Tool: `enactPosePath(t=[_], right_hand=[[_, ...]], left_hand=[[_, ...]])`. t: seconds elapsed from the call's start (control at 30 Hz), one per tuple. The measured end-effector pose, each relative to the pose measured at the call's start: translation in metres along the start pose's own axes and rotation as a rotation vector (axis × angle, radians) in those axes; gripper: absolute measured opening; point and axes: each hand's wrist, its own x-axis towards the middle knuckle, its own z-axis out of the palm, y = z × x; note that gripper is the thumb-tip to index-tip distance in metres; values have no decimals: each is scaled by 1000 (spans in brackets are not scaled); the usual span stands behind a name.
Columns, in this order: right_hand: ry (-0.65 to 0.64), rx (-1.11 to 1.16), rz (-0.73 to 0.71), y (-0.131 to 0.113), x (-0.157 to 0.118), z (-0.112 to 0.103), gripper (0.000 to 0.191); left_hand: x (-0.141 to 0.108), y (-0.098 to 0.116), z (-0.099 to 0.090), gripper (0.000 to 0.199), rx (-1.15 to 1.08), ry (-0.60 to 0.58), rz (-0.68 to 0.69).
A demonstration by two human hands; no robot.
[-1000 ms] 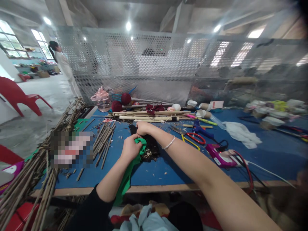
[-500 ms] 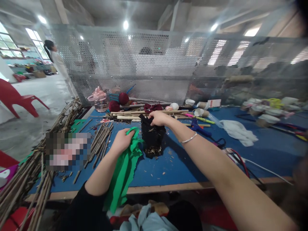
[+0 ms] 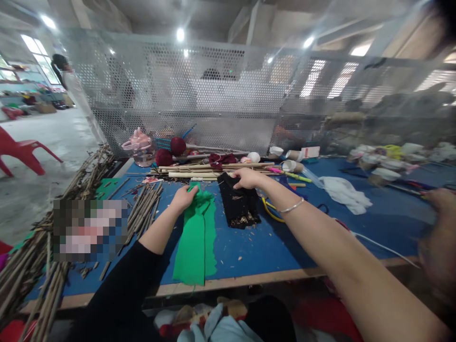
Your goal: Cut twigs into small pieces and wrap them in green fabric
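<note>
Green cloth [image 3: 195, 242] lies spread on the blue table, its lower end near the front edge. My left hand [image 3: 184, 197] pinches its gathered top corner. To the right of it is a piece of black cloth [image 3: 239, 204] with bits of dry debris on its lower end. My right hand [image 3: 247, 179], with a bangle on the wrist, has its fingers closed on the top edge of the black cloth. The two cloths lie side by side with a strip of blue table between them.
Bundled sticks [image 3: 144, 209] and a pile of branches [image 3: 46, 242] lie at the left. Behind are wooden rods [image 3: 213, 172], dark red yarn balls [image 3: 177, 146] and paper cups [image 3: 292, 166]. White cloth [image 3: 345, 194] lies right. Another person's hand [image 3: 441, 228] shows at the right edge.
The green cloth has come down flat on the table. My right hand has shifted the black cloth slightly right. Another person's hand has come in at the right, and the view has turned a little.
</note>
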Motion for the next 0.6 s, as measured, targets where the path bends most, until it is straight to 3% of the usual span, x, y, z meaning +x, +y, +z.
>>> enactPosePath(t=[0.1,0.2,0.3,0.4,0.47,0.53,0.6], right_hand=[[-19,101,67,13,-5,10,26],[-63,208,207,23,-9,14,26],[-57,133,238,22,-15,17,23],[205,-5,157,5,-27,21,19],[376,3,51,-18,-37,27,23],[364,73,-112,-45,-43,36,25],[300,111,-260,-71,-44,48,27]], left_hand=[[3,-14,-16,51,262,-32,42],[5,-25,-28,53,347,-87,12],[5,-30,-35,45,466,-99,21],[-1,-29,-39,35,685,-52,37],[-7,-27,-42,35,794,-113,38],[-11,-24,-45,28,839,-196,61],[-12,-21,-52,21,844,-199,85]])
